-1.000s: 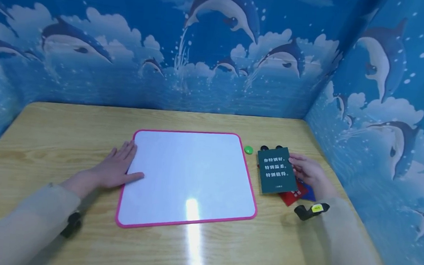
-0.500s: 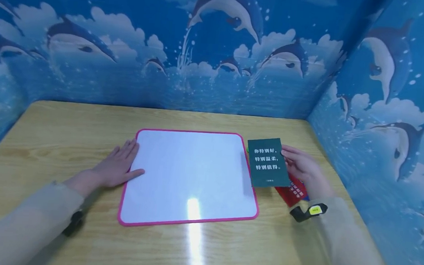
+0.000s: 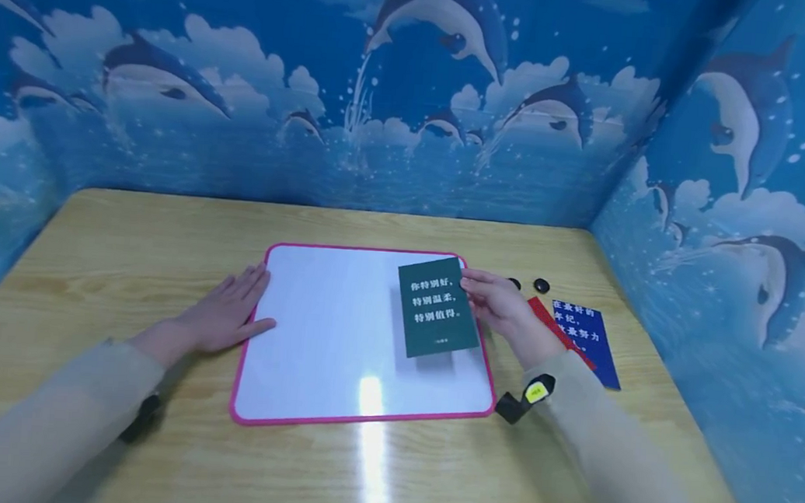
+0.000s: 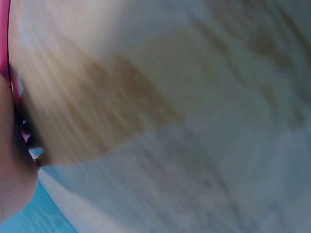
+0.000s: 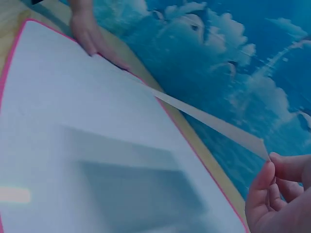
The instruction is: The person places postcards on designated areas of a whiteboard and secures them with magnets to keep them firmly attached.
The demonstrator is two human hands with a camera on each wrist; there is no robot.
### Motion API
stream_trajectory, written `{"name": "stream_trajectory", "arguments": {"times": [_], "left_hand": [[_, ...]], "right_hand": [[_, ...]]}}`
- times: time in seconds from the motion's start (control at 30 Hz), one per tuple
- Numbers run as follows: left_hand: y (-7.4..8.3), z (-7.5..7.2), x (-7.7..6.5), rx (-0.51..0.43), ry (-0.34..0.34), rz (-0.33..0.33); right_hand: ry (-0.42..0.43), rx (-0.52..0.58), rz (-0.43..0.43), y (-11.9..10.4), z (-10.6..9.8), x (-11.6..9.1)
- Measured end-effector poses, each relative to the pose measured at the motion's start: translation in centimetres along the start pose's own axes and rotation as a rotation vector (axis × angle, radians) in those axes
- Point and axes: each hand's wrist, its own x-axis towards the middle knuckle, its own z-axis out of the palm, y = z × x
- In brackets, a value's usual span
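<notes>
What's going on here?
A person's right hand pinches a green card by its right edge, holding it just above the right part of a whiteboard. The left hand rests flat at the board's left edge, fingers straight. The green card isn't down on the board yet. To the right on the table lie a red card and a blue card, the red partly over the blue, with black discs beyond them.
</notes>
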Motion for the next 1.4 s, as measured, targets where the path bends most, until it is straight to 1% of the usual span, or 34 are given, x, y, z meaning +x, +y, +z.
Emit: {"name": "stream_trajectory", "arguments": {"times": [0.17, 0.27, 0.53, 0.63, 0.87, 0.97, 1.07, 1.2, 1.4], "left_hand": [[0.1, 0.0, 0.0, 0.010, -0.027, -0.007], [0.3, -0.2, 0.0, 0.004, -0.031, -0.017], [0.6, -0.5, -0.4, -0.023, -0.030, -0.007], [0.5, -0.4, -0.5, -0.034, -0.029, -0.004], [0.3, -0.2, -0.1, -0.020, -0.013, -0.029], [0.3, -0.3, -0.2, -0.030, -0.009, -0.019], [0.3, -0.4, -0.3, -0.030, -0.005, -0.008], [0.3, -0.5, -0.4, -0.030, -0.004, -0.001], [0.5, -0.8, -0.4, -0.025, -0.022, -0.003]], "right_hand": [[0.052, -0.133, 0.027, 1.5, 3.7, 1.2], [0.078, -0.174, 0.024, 2.2, 5.5, 1.7], [0.112, -0.205, -0.005, 3.0, 8.9, 2.3], [0.101, -0.205, -0.005, 3.0, 10.0, 2.5], [0.071, -0.207, -0.007, 3.0, 11.9, 2.7], [0.071, -0.207, -0.010, 2.8, 11.8, 2.7], [0.086, -0.210, -0.003, 2.8, 10.8, 2.8], [0.130, -0.226, 0.007, 2.9, 8.3, 2.9], [0.217, -0.313, 0.002, 3.0, 3.7, 2.6]]}}
